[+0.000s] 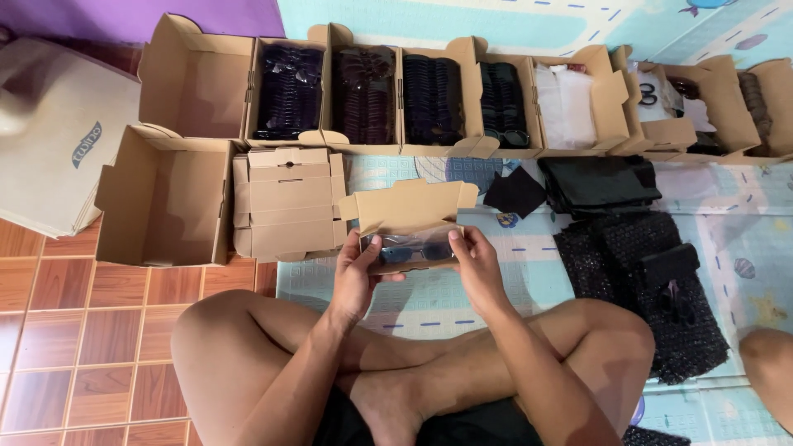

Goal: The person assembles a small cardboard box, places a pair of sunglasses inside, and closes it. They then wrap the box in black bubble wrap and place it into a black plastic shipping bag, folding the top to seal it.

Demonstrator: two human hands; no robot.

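Note:
I sit cross-legged on a play mat. Both hands hold a small open cardboard box (410, 208) in front of me, its lid flap standing up at the back. My left hand (357, 277) grips its left end, and my right hand (476, 266) grips its right end. Dark sunglasses in a clear wrap (409, 251) lie in the box between my thumbs. To its left rests a stack of closed small cardboard boxes (289, 202).
A row of open cartons (363, 91) full of dark sunglasses lines the far side, one with white items (564, 103). Two empty open cartons (169, 198) stand at left. Black cloths (599, 183) and black bubble-wrap pouches (652, 272) lie to the right. Another person's knee (768, 363) shows at right.

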